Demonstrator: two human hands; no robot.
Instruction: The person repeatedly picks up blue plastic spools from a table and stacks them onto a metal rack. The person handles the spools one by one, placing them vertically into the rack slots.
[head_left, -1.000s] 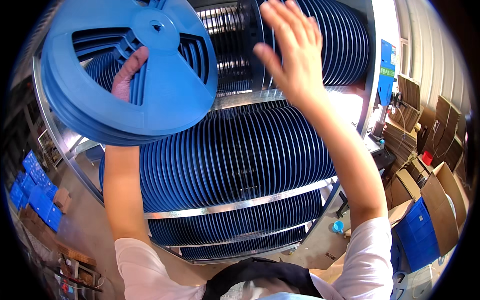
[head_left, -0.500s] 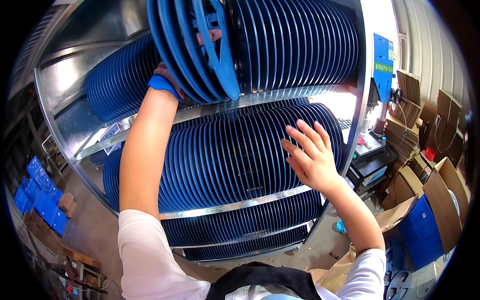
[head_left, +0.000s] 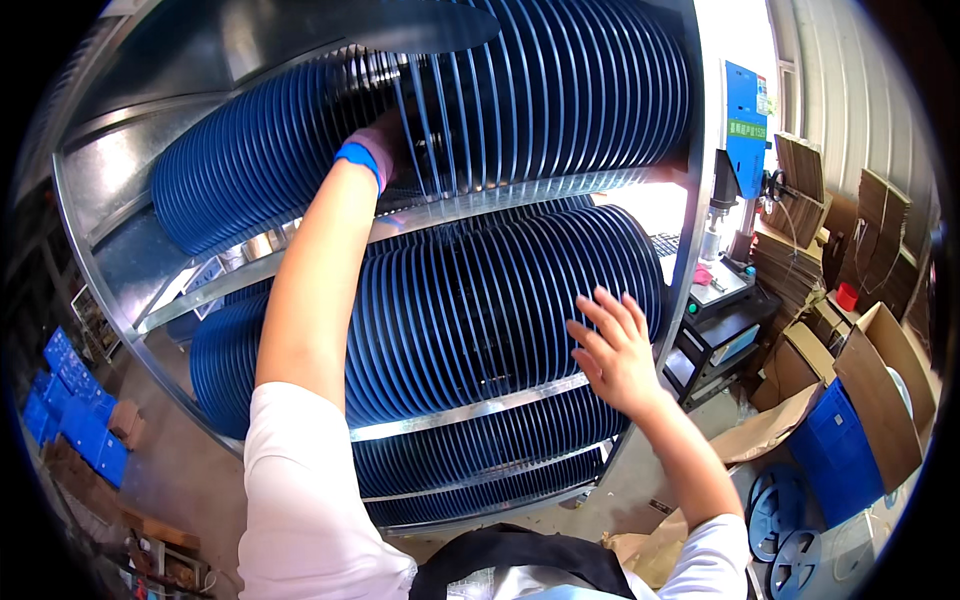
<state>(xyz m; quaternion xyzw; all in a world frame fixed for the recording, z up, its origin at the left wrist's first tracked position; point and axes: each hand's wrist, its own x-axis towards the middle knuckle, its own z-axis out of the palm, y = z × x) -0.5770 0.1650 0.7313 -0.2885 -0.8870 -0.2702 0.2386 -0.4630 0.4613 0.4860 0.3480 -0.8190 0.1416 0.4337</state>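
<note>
Blue plastic reels stand on edge in long rows on a metal rack. My left hand (head_left: 385,148), in a pinkish glove with a blue cuff, reaches in among the upper-shelf reels (head_left: 590,95), beside several thin blue flanges. Its fingers are hidden between the reels, so its grip does not show. At the top edge, a dark rounded surface (head_left: 430,25) juts out above that hand. My bare right hand (head_left: 618,358) hangs with fingers spread in front of the right part of the middle-shelf reels (head_left: 480,300), holding nothing.
Metal shelf rails (head_left: 470,405) cross the rack. Right of it stand a blue machine (head_left: 745,130), stacked cardboard (head_left: 790,240), open cartons and a blue bin (head_left: 845,450). Loose blue reels (head_left: 775,510) sit at lower right. Blue crates (head_left: 90,430) lie on the floor at left.
The tilted blue reels at my left hand have gone up and back, no longer jutting out in front of the row. My left hand is deeper among the reels; my right hand is slightly lower.
</note>
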